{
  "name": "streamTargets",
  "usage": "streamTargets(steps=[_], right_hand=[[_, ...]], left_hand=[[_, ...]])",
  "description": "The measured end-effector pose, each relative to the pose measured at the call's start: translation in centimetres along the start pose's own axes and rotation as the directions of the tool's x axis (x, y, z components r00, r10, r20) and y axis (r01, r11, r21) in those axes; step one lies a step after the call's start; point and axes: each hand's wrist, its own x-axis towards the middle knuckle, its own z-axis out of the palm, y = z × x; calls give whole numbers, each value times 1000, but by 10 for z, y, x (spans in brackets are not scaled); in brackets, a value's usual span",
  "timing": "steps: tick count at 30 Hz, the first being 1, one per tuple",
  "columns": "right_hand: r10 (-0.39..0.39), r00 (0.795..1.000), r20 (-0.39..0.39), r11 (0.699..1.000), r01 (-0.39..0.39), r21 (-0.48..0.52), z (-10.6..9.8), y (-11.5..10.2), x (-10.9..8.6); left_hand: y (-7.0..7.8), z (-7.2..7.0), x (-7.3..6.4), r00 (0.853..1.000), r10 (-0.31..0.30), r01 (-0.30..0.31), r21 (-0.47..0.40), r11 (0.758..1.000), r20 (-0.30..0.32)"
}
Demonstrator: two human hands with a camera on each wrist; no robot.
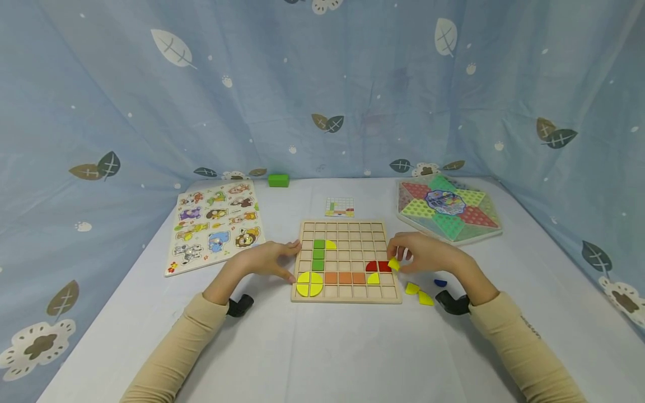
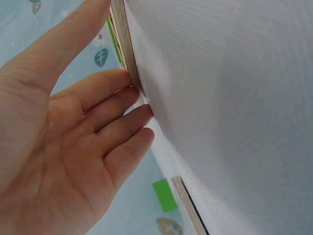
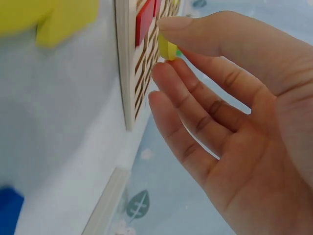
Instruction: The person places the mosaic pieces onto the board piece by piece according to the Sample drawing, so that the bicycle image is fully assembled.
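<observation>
My right hand (image 1: 425,252) pinches a yellow quarter-circle piece (image 3: 167,49) between thumb and fingers, over the right edge of the wooden grid board (image 1: 347,229). My left hand (image 1: 269,260) touches the board's left edge with thumb and fingertips, its fingers fairly straight in the left wrist view. On the board, a yellow circle (image 1: 309,284) of quarter pieces fills the lower left corner. Green squares (image 1: 318,253) form a column above it, a yellow quarter beside the top one. Orange squares (image 1: 345,278) run along a lower row. Red pieces (image 1: 378,266) and another yellow quarter (image 1: 373,279) lie at the right.
Yellow pieces (image 1: 425,298) and a dark blue piece (image 1: 440,283) lie right of the board. Behind it is a small pattern card (image 1: 340,206). An animal puzzle board (image 1: 214,224) lies left, a star-patterned game box (image 1: 448,208) at back right, a green block (image 1: 278,181) at the back.
</observation>
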Motion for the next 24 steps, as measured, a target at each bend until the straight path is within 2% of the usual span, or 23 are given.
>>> streamTargets(steps=[8, 24], right_hand=[[-54, 996, 73, 997, 50, 59, 11, -12, 6], [-17, 993, 120, 998, 10, 61, 16, -19, 8]], left_hand=[[-1, 0, 0, 1000, 5, -5, -10, 1000, -2], [0, 0, -1, 1000, 1, -1, -19, 1000, 0]])
